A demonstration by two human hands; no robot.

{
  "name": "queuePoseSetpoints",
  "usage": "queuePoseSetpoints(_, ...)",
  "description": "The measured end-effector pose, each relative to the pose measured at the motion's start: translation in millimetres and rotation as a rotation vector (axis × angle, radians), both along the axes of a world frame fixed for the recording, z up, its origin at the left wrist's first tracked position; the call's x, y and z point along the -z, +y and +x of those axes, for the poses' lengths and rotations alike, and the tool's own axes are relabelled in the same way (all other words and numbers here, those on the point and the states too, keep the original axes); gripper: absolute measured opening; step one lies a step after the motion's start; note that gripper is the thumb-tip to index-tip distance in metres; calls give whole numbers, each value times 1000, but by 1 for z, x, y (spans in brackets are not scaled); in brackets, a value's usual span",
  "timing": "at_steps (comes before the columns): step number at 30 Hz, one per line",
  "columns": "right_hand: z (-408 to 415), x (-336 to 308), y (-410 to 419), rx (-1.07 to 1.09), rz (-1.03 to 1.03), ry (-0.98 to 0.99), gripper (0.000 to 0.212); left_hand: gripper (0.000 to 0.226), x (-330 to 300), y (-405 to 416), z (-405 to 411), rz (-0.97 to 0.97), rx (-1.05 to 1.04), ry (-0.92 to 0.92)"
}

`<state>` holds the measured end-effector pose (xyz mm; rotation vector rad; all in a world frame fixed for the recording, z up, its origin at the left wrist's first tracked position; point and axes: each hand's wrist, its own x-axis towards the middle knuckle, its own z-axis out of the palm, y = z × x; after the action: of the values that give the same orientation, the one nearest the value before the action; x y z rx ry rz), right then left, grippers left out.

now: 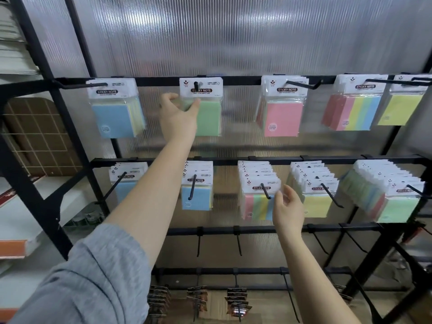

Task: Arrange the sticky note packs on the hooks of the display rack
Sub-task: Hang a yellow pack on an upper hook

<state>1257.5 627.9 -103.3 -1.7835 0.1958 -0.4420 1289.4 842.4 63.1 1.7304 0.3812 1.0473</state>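
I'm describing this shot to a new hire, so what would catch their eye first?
Pastel sticky note packs hang in two rows on the black display rack. The left hand grips the green pack on the top row, while the right hand reaches at the striped pack below.

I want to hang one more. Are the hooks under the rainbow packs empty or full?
Empty. The third-row hooks are bare black prongs below the striped pack.

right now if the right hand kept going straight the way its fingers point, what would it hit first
Probably the front multicolour striped sticky note pack on the middle rail's third black hook. The right hand is open, fingertips at that pack's right edge; whether they already touch it is unclear from this single view.
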Motion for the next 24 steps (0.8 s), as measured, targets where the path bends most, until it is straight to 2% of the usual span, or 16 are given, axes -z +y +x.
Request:
queuePoseSetpoints(6,-4,10,5,8,25,53,39,31,23,-2,-29,70,72,-23)
queuePoseSetpoints(12,-11,16,11,41,81,67,29,17,61,-2,-62,47,145,-6)
queuePoseSetpoints(16,-16,15,14,19,106,72,13,14,87,4,-74,14,134,34)
queuePoseSetpoints(24,-17,-1,12,-150,147,97,30,12,119,15,-85,-26,152,172)
